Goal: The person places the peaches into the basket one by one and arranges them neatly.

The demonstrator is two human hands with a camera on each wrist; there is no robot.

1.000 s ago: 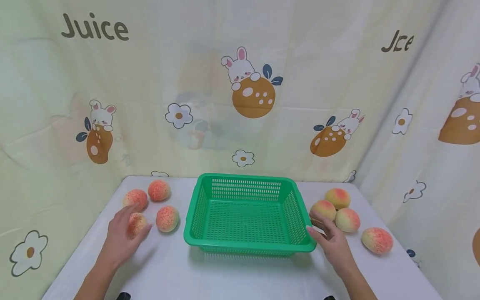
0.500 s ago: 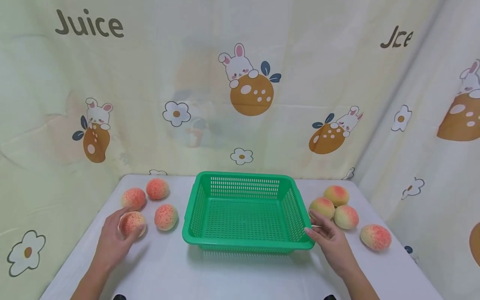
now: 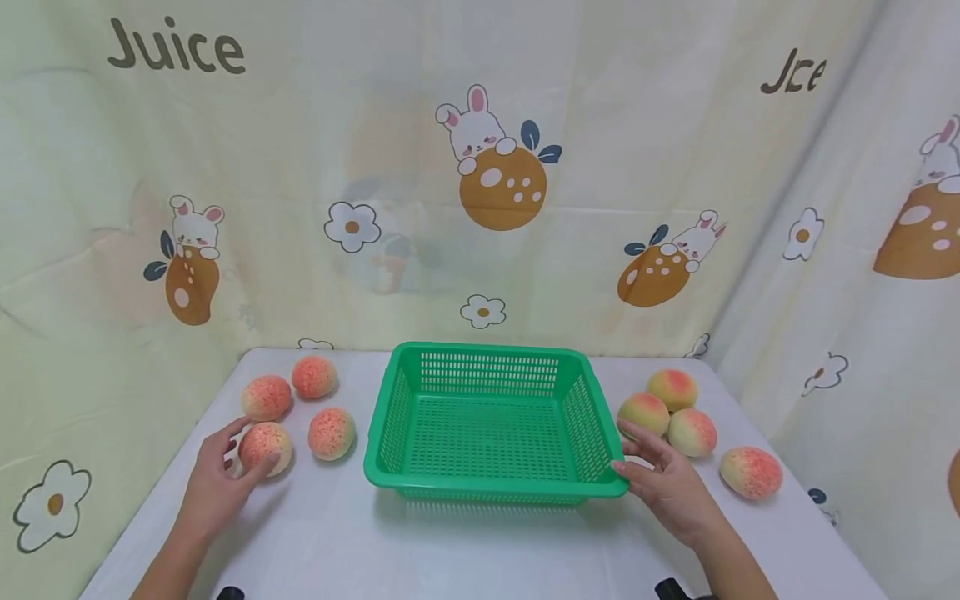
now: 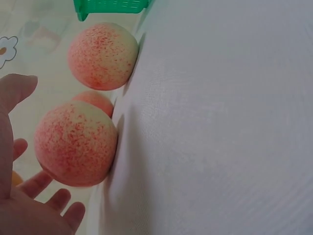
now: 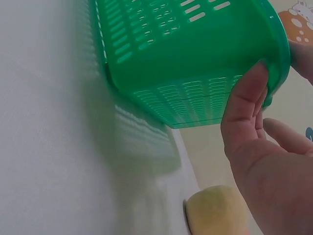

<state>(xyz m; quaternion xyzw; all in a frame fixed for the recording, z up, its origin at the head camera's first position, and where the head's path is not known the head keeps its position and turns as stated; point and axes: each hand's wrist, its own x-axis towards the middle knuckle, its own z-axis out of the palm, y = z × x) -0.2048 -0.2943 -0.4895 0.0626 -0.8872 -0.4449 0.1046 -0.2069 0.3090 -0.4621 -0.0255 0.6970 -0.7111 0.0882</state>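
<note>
My left hand (image 3: 217, 483) curves loosely around the near-left side of a pink-speckled peach (image 3: 265, 448). In the left wrist view its fingers are spread and its thumb stands apart from that peach (image 4: 76, 144), which rests on the table. Beside it sit another peach (image 3: 331, 433) to the right and two more behind. My right hand (image 3: 671, 483) is at the front right corner of a green perforated basket (image 3: 495, 490). Its thumb (image 5: 247, 95) presses the basket's outside just below the rim, with the index finger at the rim; part of that grip is hidden.
Right of the basket lie a group of yellowish peaches with red blush (image 3: 692, 432) and a separate pinker peach (image 3: 752, 473). The basket's bottom is bare. A printed curtain (image 3: 420, 275) hangs behind the white table (image 3: 450, 550).
My left hand has shifted slightly left and its fingers have loosened, uncovering more of the near peach. The right hand stays at the basket corner. The head view has tilted a little.
</note>
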